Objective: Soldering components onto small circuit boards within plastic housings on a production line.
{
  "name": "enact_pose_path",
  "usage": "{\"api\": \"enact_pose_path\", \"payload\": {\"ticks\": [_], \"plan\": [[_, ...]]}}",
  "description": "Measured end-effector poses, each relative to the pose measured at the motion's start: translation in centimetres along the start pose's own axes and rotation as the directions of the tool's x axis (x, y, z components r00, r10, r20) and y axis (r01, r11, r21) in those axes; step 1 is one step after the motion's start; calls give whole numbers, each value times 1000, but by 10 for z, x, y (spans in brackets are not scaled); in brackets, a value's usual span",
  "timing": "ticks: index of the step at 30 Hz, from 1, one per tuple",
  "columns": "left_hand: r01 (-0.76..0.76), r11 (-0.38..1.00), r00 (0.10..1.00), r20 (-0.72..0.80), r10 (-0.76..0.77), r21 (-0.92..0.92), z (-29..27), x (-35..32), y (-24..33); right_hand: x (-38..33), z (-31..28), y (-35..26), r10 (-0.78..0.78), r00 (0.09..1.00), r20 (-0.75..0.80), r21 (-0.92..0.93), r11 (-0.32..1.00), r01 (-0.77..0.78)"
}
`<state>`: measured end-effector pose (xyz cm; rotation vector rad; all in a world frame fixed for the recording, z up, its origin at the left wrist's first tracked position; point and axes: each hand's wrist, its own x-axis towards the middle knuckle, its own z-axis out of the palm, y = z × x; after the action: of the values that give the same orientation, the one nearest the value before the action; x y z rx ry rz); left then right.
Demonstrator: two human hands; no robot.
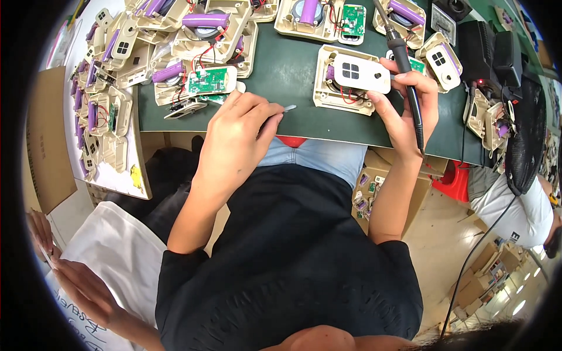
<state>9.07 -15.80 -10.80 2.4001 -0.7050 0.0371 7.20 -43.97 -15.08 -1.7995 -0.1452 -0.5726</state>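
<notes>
My left hand rests at the near edge of the green mat and pinches thin metal tweezers, whose tip points right. My right hand grips a black soldering iron that slants up and away from me. That same hand's fingers also touch a beige plastic device case, open, with a white cover with dark buttons lying on it and red wires and a purple cylindrical cell showing inside.
Many open beige cases with purple cells and green circuit boards crowd the mat's far side and a white board at left. Black equipment stands at right. Another person's hands are at lower left; a second person sits at right.
</notes>
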Motion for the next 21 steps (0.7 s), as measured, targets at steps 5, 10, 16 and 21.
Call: {"api": "enact_pose_path", "payload": {"ticks": [5, 10, 16, 21], "plan": [[56, 998, 998, 12, -56, 1, -2, -1, 3, -1, -2, 0, -33, 999, 21, -36, 999, 33], [21, 1000, 997, 69, -21, 0, -3, 2, 4, -3, -5, -5, 35, 997, 72, -39, 999, -33], [-76, 997, 989, 129, 76, -4, -7, 7, 3, -3, -5, -5, 25, 997, 69, -64, 998, -21], [-98, 995, 964, 247, 100, -17, -19, 13, 1, -2, -6, -5, 29, 997, 65, -66, 998, -24]]}}
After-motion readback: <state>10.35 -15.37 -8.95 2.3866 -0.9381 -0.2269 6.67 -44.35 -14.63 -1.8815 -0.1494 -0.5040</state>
